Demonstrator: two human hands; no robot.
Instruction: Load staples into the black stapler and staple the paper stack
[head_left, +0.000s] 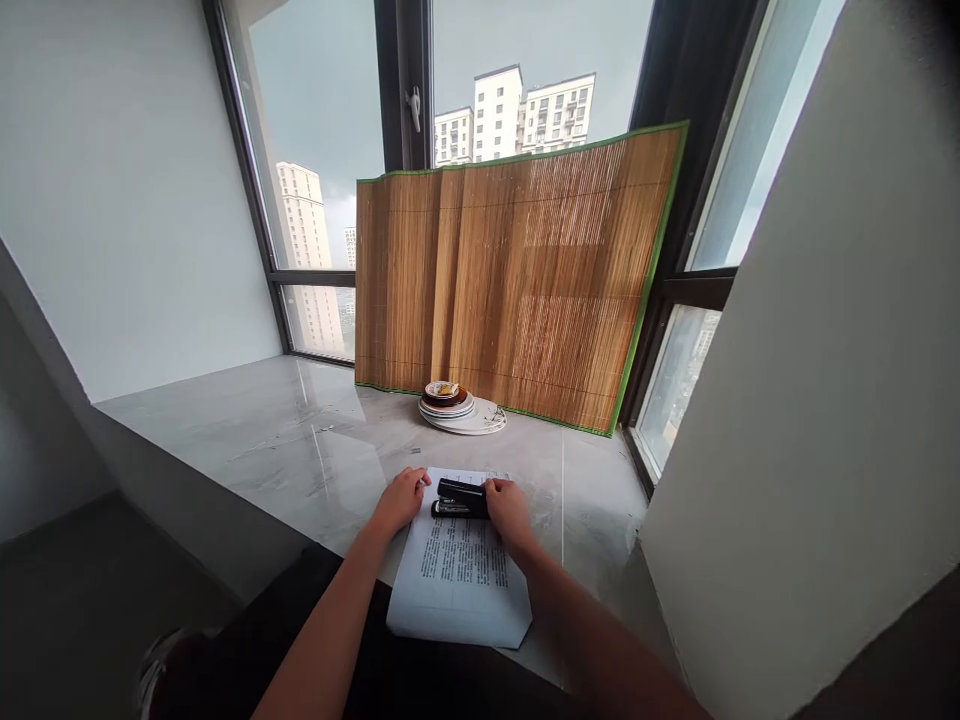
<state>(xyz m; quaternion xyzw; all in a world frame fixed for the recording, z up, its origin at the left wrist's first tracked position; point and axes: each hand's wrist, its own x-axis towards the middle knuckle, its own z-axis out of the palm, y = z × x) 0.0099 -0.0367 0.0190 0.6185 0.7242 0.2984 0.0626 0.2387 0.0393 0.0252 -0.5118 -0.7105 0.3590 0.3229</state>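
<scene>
A black stapler [459, 498] lies sideways over the upper part of printed paper [463, 608], its jaw end pointing left. My right hand [510, 510] is closed on the stapler's right end. My left hand [403, 498], fingers curled, grips the paper's upper left edge, just left of the stapler. Lines of text cover the sheet, and its lower end hangs past the sill's front edge towards me. Whether there is more than one sheet I cannot tell.
The paper rests on a grey marble-look window sill [262, 430]. Behind it stands a stack of plates [465, 418] topped by small dishes [442, 392]. A green-edged bamboo mat [487, 280] leans against the window. Walls close in on both sides.
</scene>
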